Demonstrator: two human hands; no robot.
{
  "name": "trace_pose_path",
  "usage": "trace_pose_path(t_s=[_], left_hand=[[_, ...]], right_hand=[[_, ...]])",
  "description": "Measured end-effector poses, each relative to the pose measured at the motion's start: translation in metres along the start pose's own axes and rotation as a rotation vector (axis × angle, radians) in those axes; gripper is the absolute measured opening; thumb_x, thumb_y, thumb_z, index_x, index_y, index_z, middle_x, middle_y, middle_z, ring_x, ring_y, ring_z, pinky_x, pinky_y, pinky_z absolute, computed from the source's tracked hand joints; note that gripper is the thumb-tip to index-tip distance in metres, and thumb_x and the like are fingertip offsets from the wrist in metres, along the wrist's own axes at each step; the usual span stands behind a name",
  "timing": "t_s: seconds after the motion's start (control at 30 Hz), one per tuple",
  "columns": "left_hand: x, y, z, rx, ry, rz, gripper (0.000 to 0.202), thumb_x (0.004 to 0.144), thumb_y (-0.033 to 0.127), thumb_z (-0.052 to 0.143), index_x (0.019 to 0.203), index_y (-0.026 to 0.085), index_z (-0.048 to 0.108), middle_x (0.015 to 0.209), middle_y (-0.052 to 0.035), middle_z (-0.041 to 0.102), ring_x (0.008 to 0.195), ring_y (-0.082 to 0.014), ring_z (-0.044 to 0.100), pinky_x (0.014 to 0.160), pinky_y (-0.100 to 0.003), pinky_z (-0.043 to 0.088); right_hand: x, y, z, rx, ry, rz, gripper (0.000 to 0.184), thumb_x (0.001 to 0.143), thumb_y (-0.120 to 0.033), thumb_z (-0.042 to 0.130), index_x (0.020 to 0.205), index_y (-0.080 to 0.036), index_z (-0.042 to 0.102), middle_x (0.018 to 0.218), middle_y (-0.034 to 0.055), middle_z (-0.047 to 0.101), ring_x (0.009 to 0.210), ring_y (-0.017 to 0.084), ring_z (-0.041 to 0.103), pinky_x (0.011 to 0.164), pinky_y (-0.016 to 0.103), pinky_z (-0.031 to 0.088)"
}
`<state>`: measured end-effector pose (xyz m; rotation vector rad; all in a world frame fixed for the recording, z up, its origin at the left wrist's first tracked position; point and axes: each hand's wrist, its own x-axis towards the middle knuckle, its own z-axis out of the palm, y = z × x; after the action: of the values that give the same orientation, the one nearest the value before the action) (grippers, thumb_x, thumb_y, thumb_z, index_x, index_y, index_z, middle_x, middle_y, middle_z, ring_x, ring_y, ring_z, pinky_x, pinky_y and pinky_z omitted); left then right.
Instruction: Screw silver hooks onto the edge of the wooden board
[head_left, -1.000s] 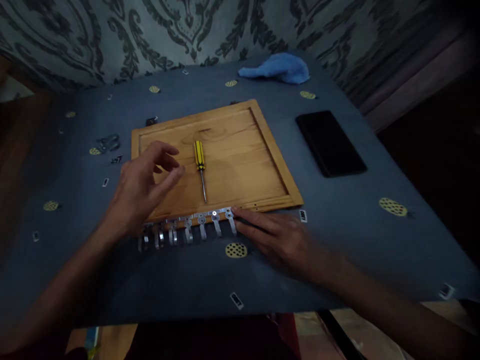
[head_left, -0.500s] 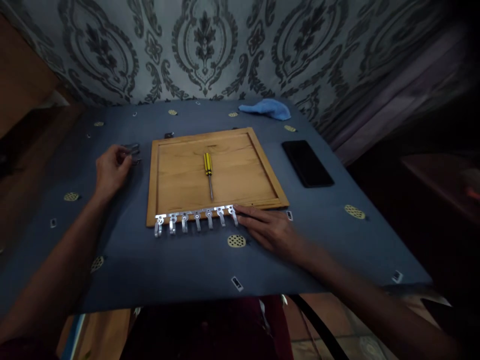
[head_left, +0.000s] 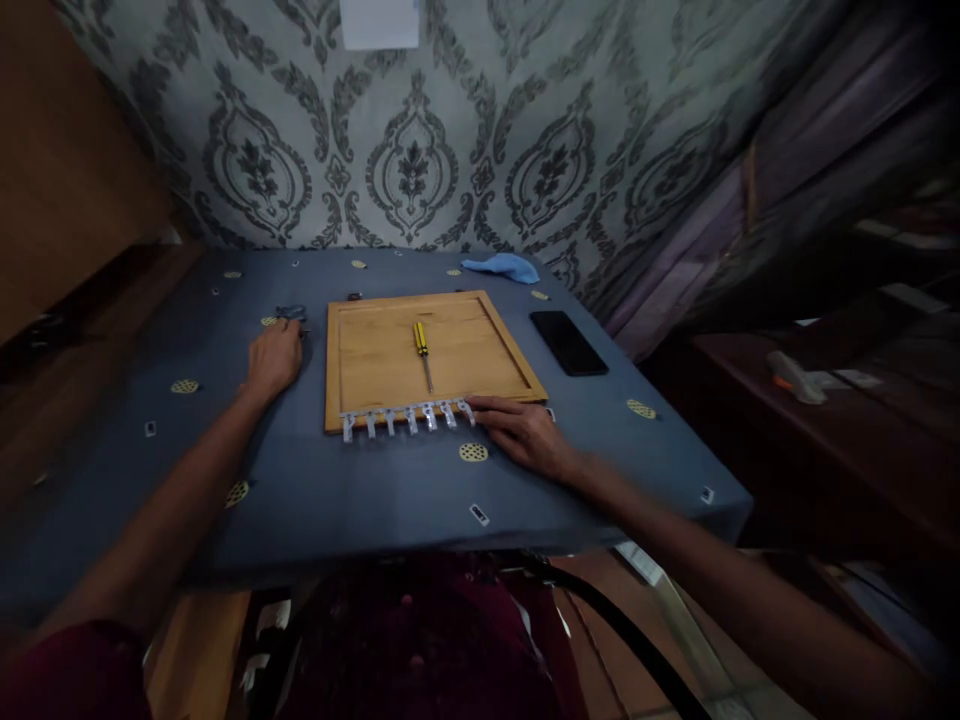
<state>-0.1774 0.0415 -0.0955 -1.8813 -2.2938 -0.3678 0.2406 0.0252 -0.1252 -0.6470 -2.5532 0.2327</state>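
A wooden framed board (head_left: 375,350) lies flat on the table, with a yellow-and-black screwdriver (head_left: 421,345) resting on it. Along the board's near edge runs a silver rail of hooks (head_left: 411,418), its several hooks hanging over the edge. My right hand (head_left: 525,435) lies with fingers stretched out, the tips touching the rail's right end. Left of the board, my left hand (head_left: 275,358) is closed, fingers curled down by some small dark metal pieces (head_left: 291,312). What its fingertips pinch is too small to make out.
A black phone (head_left: 568,342) lies right of the board. Behind it is a blue cloth (head_left: 504,267) near the patterned curtain (head_left: 412,170). Small dark hardware (head_left: 355,296) shows at the board's far edge. The blue tablecloth (head_left: 337,510) ends at the near edge.
The camera view has tilted up, so the table appears lower and smaller. My left hand stays by the small metal pieces, its fingers now turned more away. My right hand stays at the rail's end.
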Motion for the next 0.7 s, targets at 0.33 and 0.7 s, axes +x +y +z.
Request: trace_pose_path(t_s=[0.33,0.7], left_hand=[[-0.0020,0.0003,0.0035,-0.019,-0.019,0.011,0.038,0.095,0.038,0.062,0.126,0.017,0.058,0.127,-0.0104,0.061,0.112,-0.0245,0.063,0.095,-0.047,0.056],[0.0009,0.0024,0.0049,-0.049,-0.074,0.023,0.036,0.096,0.038,0.059,0.125,0.017,0.058,0.127,-0.0103,0.060,0.114,-0.0252,0.060,0.097,-0.048,0.053]], right_hand=[[0.0034,-0.0055,-0.0032,-0.025,0.000,-0.016,0.030,0.097,-0.016,0.048,0.115,-0.021,0.071,0.130,0.0110,0.069,0.114,0.022,0.070,0.094,0.036,0.060],[0.0004,-0.0086,-0.0053,-0.011,-0.053,0.068,0.033,0.096,-0.015,0.050,0.121,-0.022,0.069,0.135,0.0106,0.066,0.117,0.022,0.068,0.095,0.037,0.060]])
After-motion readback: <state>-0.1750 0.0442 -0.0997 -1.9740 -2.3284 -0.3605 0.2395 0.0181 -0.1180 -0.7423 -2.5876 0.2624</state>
